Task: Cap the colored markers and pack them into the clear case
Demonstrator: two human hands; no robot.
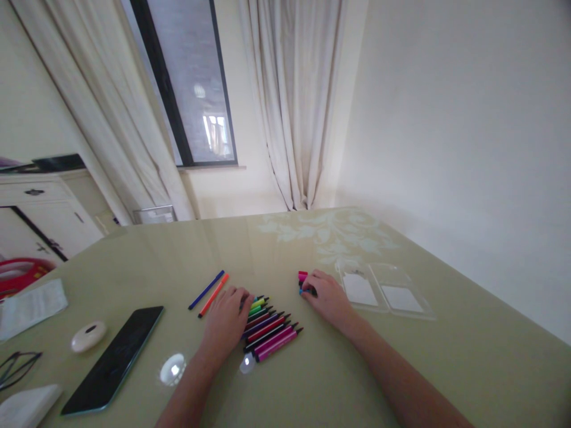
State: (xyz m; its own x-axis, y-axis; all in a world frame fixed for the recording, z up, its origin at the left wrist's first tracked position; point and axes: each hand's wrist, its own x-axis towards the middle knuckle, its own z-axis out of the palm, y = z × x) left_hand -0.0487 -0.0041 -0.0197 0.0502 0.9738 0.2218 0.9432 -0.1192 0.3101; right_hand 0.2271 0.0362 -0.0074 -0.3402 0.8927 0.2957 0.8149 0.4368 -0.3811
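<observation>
Several uncapped felt-tip pens [272, 346] lie side by side in a slanted row, dark tips pointing right. My left hand [226, 318] is closed at the upper left end of this row, its fingers on a light-coloured pen whose body is mostly hidden. To the right, my right hand [329, 297] pinches a small blue pen cap [302, 292]. Beside those fingertips are a red and pink cap [303, 275] and a dark one, partly covered. Left of my left hand lie a capped blue pen [206, 290] and a capped orange pen [214, 295].
An open clear plastic case [379, 280] with white inserts lies beyond my right hand. At left are a black-screened tablet or phone [113, 359], a round white case [88, 337], glasses [20, 368] and a tissue pack [33, 306]. A wall borders the table [468, 362] on the right.
</observation>
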